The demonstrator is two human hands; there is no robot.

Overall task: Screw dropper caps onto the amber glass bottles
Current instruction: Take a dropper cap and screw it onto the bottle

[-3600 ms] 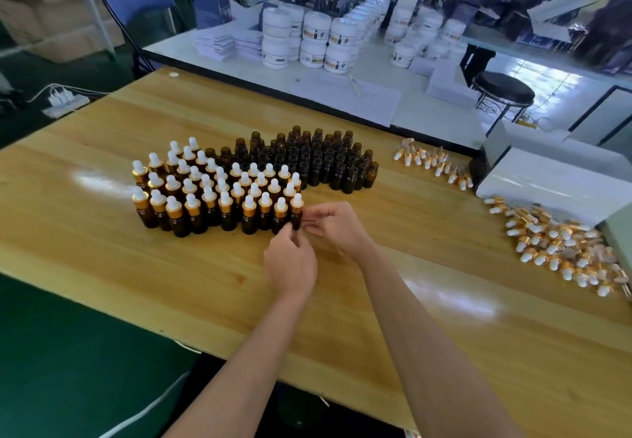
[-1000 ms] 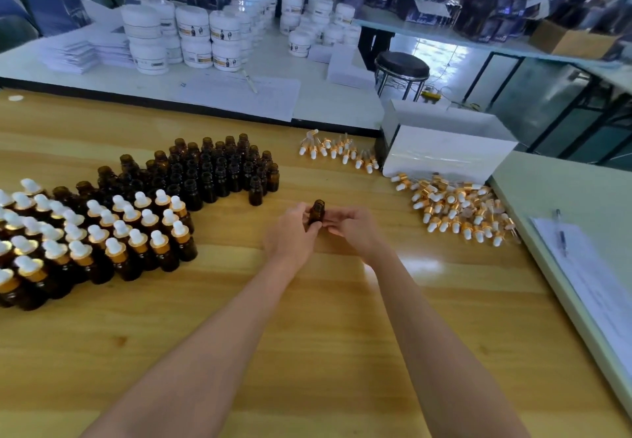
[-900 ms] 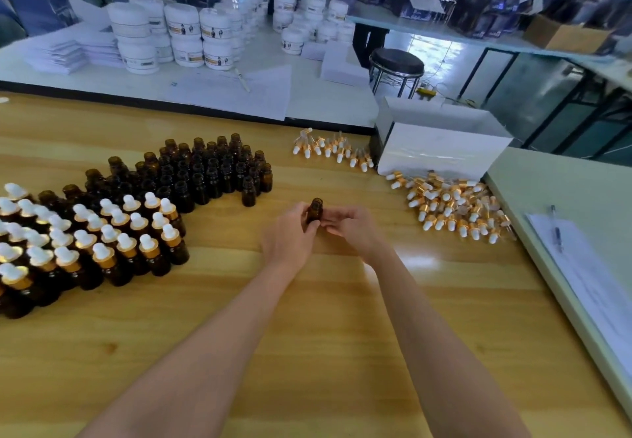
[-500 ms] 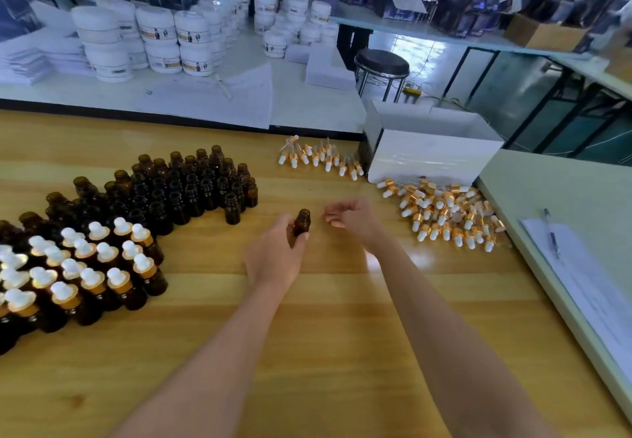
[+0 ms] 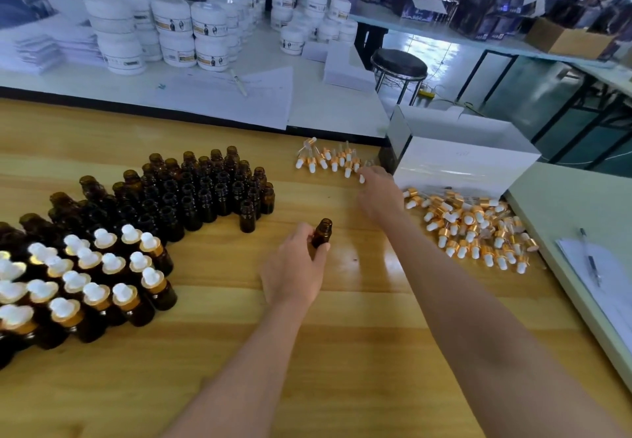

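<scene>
1. Left hand [image 5: 294,266] clamps its fingers round a small uncapped amber glass bottle [image 5: 322,232], upright, apart from the other bottles.
2. Right hand [image 5: 379,194] is at the white-bulbed gold dropper caps [image 5: 328,160]; finger state unclear.
3. Light, slick, breakable, I'd say: grip the body.

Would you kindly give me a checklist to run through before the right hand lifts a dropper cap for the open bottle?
1. Small uncapped amber glass bottle held in the left hand: ok.
2. Bottle neck up and open: ok.
3. Right hand at the far row of white-bulbed, gold-collared dropper caps: ok.
4. One cap secured in the right hand's grip: cannot tell, fingertips blurred.
5. Spare pile of dropper caps beside the white cardboard box, seemingly within reach: ok.
</scene>
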